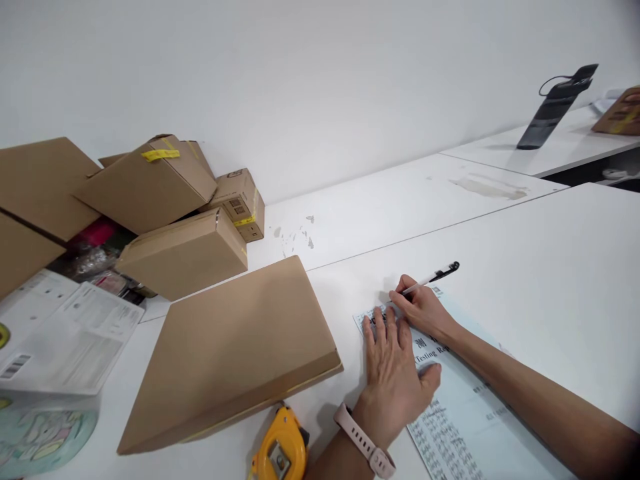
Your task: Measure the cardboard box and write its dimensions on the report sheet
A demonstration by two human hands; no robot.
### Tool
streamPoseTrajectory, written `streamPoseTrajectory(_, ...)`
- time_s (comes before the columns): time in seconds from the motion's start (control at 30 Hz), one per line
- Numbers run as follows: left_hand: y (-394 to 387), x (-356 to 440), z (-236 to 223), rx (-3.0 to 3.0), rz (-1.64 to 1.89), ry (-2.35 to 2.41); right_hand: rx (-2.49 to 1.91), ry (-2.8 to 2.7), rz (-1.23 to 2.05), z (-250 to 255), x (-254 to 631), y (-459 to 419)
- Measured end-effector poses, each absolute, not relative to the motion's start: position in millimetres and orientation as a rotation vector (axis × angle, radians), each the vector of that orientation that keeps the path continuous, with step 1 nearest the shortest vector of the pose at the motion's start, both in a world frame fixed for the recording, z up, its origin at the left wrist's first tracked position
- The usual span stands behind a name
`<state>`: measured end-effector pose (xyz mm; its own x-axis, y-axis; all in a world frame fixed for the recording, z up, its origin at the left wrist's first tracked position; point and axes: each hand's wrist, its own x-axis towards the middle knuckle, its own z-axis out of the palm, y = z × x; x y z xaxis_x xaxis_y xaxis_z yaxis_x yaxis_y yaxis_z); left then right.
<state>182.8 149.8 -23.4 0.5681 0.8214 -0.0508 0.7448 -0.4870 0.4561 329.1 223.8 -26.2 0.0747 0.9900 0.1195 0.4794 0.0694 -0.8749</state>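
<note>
My right hand (424,309) pinches a white pen with a black cap (434,275), its tip down on the upper left corner of a pale blue printed form (465,413) lying on the white table (550,267). My left hand (395,377) lies flat on the form just below, fingers stretched and together, holding the sheet still. A pink watch band (364,442) is on my left wrist. A large flat cardboard box (230,353) lies immediately left of my left hand.
A yellow tape measure (280,452) sits at the near edge by my left wrist. Several cardboard boxes (170,200) are piled at the back left, with papers (65,333) beside them. A black bag-like object (557,107) stands on a far table at right.
</note>
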Motion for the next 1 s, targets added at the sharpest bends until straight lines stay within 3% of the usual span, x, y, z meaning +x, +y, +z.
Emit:
streamPoseTrajectory(0.4,143.7,187.7,-24.9,2.588,0.249,1.417,-1.523,-1.482,0.815,-35.1,333.2,225.8)
streamPoseTrajectory(0.63,139.5,203.5,-36.7,2.738,0.229,1.604,-1.407,-1.287,1.046,-34.3,332.2,226.2)
streamPoseTrajectory(1.0,138.4,207.0,-28.6,2.787,0.362,1.609,-1.514,-1.522,0.772,-40.9,338.0,229.8)
